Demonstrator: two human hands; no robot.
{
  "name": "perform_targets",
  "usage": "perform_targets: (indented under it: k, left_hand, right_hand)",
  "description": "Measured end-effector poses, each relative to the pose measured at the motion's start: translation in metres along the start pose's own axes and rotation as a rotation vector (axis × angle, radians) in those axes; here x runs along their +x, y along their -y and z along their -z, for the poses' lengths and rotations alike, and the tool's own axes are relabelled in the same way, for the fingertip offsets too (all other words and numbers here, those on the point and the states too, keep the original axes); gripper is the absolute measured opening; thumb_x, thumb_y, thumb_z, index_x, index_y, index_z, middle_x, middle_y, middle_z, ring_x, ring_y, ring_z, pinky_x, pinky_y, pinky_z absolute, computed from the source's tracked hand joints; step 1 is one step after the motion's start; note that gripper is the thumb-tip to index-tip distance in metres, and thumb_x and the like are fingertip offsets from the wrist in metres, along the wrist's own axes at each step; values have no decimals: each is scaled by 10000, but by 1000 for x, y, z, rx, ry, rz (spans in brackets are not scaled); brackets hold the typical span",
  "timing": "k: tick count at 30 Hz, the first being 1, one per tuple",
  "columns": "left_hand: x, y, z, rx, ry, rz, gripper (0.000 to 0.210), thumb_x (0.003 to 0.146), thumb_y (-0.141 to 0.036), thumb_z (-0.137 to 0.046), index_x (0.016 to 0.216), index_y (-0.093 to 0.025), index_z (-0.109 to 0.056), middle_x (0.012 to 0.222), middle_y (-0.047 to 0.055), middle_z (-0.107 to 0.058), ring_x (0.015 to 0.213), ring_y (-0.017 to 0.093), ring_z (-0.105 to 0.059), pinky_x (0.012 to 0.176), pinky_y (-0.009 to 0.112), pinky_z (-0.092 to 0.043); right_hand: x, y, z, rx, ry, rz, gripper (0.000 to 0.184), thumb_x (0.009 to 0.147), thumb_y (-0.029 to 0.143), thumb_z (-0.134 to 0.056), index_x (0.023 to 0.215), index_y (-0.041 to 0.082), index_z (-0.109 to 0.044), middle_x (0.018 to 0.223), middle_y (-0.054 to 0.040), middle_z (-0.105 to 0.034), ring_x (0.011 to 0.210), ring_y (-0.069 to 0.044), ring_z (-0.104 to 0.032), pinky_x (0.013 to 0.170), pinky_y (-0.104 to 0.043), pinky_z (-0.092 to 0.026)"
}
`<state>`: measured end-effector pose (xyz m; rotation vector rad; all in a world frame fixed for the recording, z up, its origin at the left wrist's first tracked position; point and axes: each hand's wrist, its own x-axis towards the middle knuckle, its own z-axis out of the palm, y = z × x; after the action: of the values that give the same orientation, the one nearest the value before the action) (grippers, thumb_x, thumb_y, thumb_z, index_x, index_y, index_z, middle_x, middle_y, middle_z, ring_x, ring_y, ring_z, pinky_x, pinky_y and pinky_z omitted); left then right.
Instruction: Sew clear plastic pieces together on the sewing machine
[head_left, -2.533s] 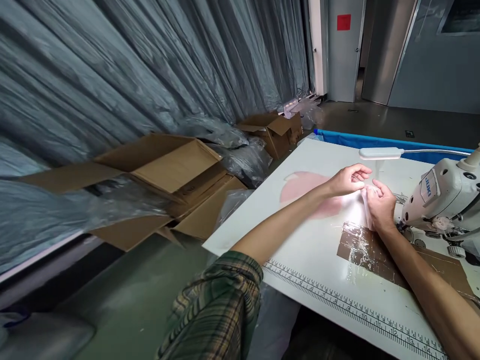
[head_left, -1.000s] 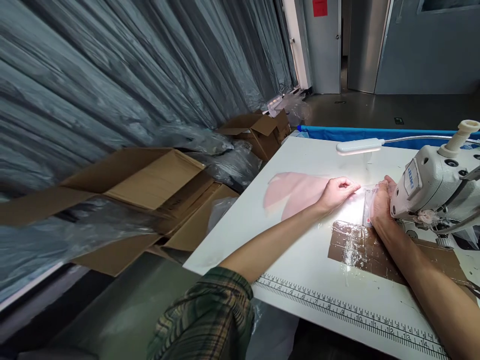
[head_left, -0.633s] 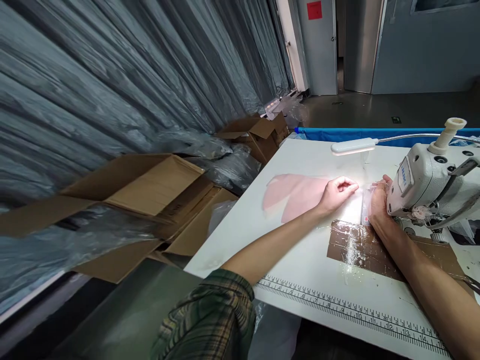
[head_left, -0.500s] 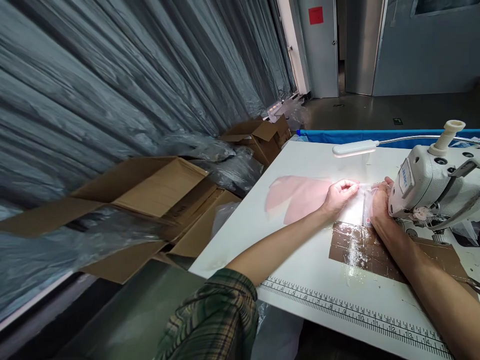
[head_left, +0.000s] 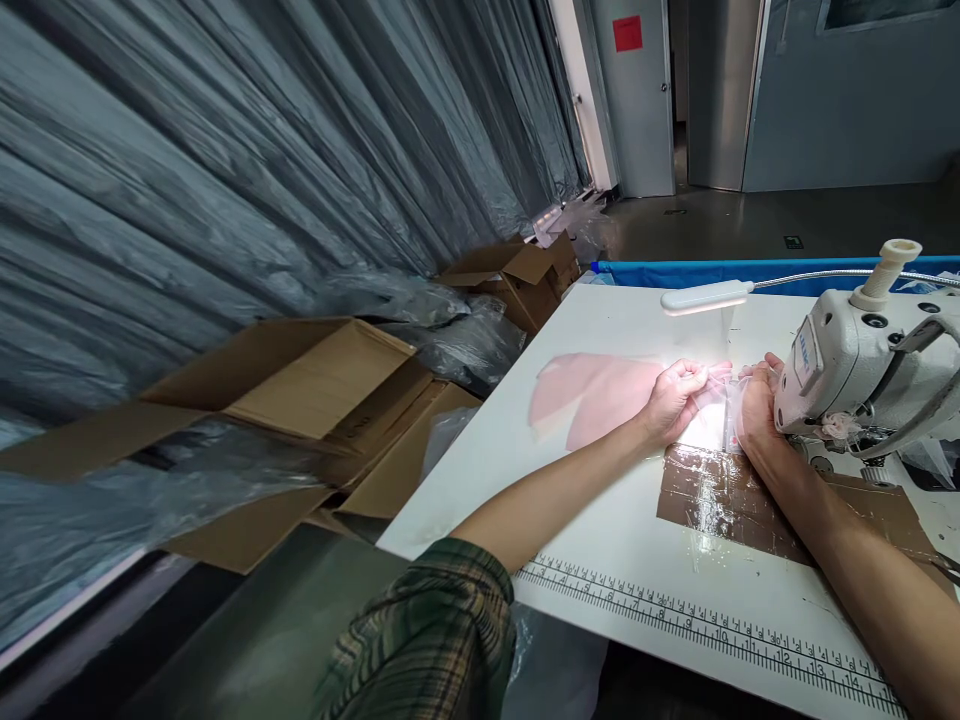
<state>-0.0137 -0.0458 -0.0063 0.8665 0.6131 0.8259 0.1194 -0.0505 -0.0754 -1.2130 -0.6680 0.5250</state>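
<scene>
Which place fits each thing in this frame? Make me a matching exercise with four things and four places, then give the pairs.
Things:
1. pink fabric piece
2. lamp head
3. printed ruler
4. brown taped patch

Places:
A. along the table's near edge
B. above the two hands
C. flat on the table, under the left hand and out to its left
D. on the table under the right forearm, near the right hand

Pairs: 1-C, 2-B, 3-A, 4-D

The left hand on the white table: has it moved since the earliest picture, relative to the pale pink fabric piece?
Yes. The left hand has come down from above the pale pink fabric piece onto its right edge on the white table.
</scene>
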Motion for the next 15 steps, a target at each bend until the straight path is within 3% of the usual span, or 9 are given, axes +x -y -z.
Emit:
perform_targets:
  k: [4, 8, 12, 15]
  left_hand:
    - [3, 3, 3, 16, -12, -35, 262, 764, -119, -777, 824, -174, -528, 1019, 99, -764, 1044, 229, -728, 1013, 411, -552]
    - [9, 6, 5, 112, -96, -137, 317, 768, -78, -737, 927, -194, -489, 1174, 115, -735, 1099, 212, -701, 1035, 417, -512]
    - [13, 0, 6, 344, -217, -343, 319, 784, -47, -664, 996, -210, -488, 1338, 117, -639, 1208, 183, -629, 1053, 350, -462]
    - [10, -8, 6, 637, -305, -501, 271, 808, -77, -620, 1026, -216, -540, 1221, 84, -670, 1071, 167, -648, 941, 287, -481]
  right_hand:
    - [-4, 7, -4, -26, -112, -20, 445, 857, 650, -439, 971, 250, -598, 782, -18, -566, 767, -202, -596, 741, -382, -579]
    - [-12, 22, -8, -49, -117, 22, 392, 808, 532, -555, 1037, 213, -568, 938, -45, -612, 935, -200, -612, 896, -386, -547]
    - [-16, 32, -11, -63, -78, 39, 315, 777, 426, -619, 985, 199, -553, 968, -74, -626, 960, -207, -622, 921, -389, -548]
    - [-17, 34, -12, -59, -55, 12, 313, 832, 434, -557, 1041, 203, -522, 1032, -105, -637, 914, -211, -661, 863, -406, -578]
